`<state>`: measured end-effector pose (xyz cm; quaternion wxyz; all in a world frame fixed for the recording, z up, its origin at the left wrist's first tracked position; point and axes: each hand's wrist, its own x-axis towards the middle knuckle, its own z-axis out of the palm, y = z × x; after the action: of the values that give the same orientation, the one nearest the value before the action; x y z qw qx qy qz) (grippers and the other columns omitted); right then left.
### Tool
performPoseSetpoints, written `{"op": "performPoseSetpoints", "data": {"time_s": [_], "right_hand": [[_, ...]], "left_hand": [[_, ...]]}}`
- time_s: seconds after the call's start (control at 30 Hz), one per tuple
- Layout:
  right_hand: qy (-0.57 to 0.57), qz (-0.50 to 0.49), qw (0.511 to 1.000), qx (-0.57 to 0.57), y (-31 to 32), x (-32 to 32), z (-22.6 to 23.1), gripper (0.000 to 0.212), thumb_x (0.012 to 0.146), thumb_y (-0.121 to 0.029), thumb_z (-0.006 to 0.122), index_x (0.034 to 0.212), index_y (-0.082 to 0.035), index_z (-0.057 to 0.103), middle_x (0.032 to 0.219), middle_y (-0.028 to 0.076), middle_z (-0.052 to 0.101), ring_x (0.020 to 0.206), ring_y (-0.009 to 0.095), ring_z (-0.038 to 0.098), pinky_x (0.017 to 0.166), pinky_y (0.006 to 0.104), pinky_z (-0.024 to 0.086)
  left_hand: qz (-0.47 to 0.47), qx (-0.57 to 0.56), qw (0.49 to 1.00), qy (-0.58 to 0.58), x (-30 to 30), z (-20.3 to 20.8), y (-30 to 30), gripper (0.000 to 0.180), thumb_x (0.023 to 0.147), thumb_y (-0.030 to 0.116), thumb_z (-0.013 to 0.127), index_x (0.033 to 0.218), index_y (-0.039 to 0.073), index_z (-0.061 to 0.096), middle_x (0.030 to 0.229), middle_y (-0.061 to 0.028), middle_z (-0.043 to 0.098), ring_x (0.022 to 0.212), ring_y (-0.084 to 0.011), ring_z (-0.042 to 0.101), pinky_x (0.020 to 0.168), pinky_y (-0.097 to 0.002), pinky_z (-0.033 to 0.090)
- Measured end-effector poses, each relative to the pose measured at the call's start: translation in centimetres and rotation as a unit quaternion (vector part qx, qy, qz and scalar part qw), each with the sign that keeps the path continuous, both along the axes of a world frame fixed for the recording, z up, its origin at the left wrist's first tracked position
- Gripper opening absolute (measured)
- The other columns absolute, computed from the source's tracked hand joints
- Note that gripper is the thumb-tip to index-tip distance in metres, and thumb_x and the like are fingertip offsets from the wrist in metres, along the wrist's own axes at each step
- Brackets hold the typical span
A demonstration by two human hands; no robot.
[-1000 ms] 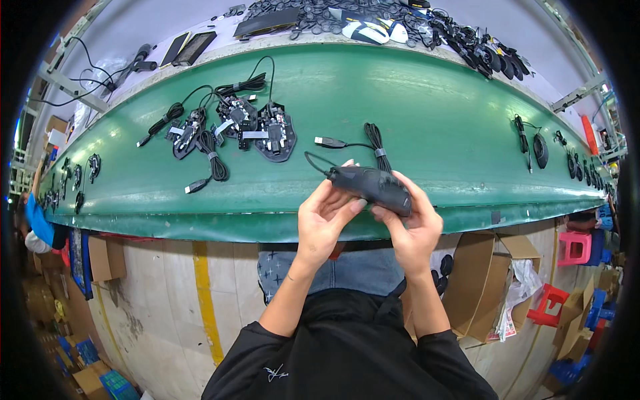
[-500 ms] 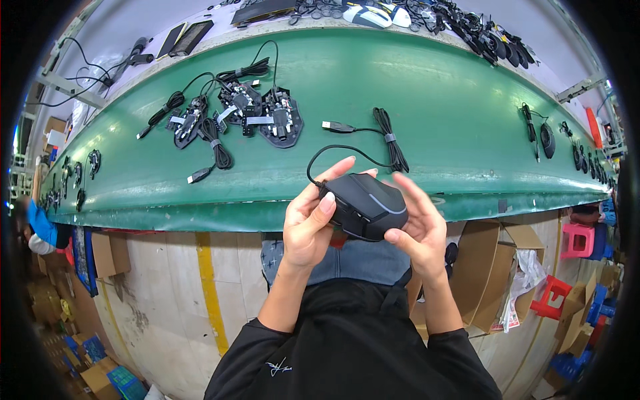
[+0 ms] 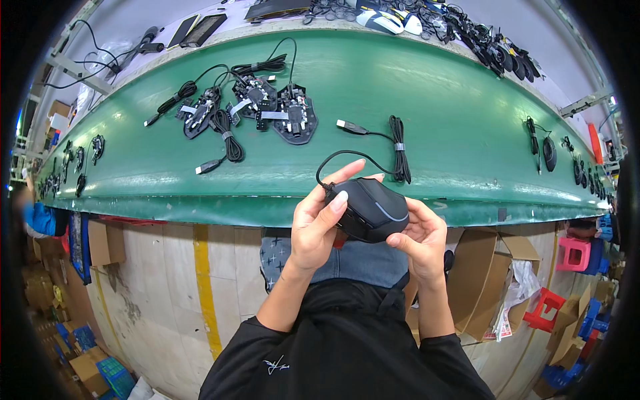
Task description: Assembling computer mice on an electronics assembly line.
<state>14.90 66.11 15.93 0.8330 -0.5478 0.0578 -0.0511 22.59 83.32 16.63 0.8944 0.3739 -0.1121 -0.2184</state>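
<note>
A black computer mouse point(image 3: 371, 208) with a pale strip along its shell is held up in front of the bench's near edge. My left hand point(image 3: 315, 232) grips its cable end, the thumb lying on top and the fingers behind. Around the opposite end close the thumb and fingers of my right hand point(image 3: 425, 241). The mouse's cord loops to a tied cable bundle point(image 3: 400, 152) on the green work surface point(image 3: 460, 107), where its USB plug point(image 3: 351, 127) also lies. My fingers hide the mouse's underside and part of its sides.
Several opened mouse bases point(image 3: 295, 119) with bare circuit boards and tied cables lie at left on the bench. Another black mouse point(image 3: 549, 153) rests at right. Mouse shells and parts point(image 3: 390, 20) fill the back shelf. A cardboard box point(image 3: 467, 293) stands on the floor at right.
My right hand's fingers have come in from beside the mouse and closed on its end. The mouse has turned slightly. The whole view has shifted a little.
</note>
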Motion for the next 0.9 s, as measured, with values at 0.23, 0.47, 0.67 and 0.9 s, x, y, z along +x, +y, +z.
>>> {"op": "performPoseSetpoints", "data": {"time_s": [0.23,0.47,0.67,0.9], "right_hand": [[-0.04,0.002,0.999,-0.014,0.2,0.1,-0.8,0.058,0.072,0.014,0.076,0.125,0.011,0.053,0.118,0.019,0.064,0.106,0.022,0.065,0.088,0.0339,0.058],[-0.064,0.012,0.998,-0.026,0.9,0.1,-0.8,0.057,0.07,0.015,0.077,0.123,0.01,0.055,0.12,0.018,0.063,0.108,0.024,0.064,0.09,0.0357,0.057],[-0.089,0.006,0.99,-0.105,1.2,-0.3,-0.7,0.055,0.069,0.016,0.077,0.12,0.009,0.057,0.122,0.02,0.062,0.113,0.026,0.062,0.094,0.0388,0.055],[-0.119,0.023,0.992,-0.032,1.2,0.1,-1.4,0.054,0.067,0.021,0.074,0.117,0.008,0.058,0.123,0.022,0.06,0.117,0.028,0.06,0.095,0.0398,0.054]], "left_hand": [[0.08,-0.03,0.993,-0.086,-0.3,-1.6,0.3,0.043,0.097,0.021,0.062,0.127,-0.009,0.056,0.124,-0.025,0.062,0.112,-0.0268,0.064,0.096,-0.0376,0.051],[0.101,-0.015,0.987,-0.127,-0.5,-1.7,1.1,0.039,0.091,0.029,0.069,0.109,-0.006,0.063,0.109,-0.0253,0.066,0.103,-0.0417,0.066,0.093,-0.0527,0.051],[0.051,-0.018,0.99,-0.129,0.1,-2.2,1.8,0.044,0.09,0.03,0.071,0.113,-0.007,0.062,0.11,-0.0257,0.066,0.103,-0.041,0.065,0.094,-0.0527,0.051],[0.052,0.003,0.968,-0.247,0.2,-1.8,2.3,0.045,0.082,0.011,0.075,0.121,-0.009,0.062,0.114,-0.0251,0.067,0.109,-0.035,0.065,0.096,-0.0424,0.051]]}}
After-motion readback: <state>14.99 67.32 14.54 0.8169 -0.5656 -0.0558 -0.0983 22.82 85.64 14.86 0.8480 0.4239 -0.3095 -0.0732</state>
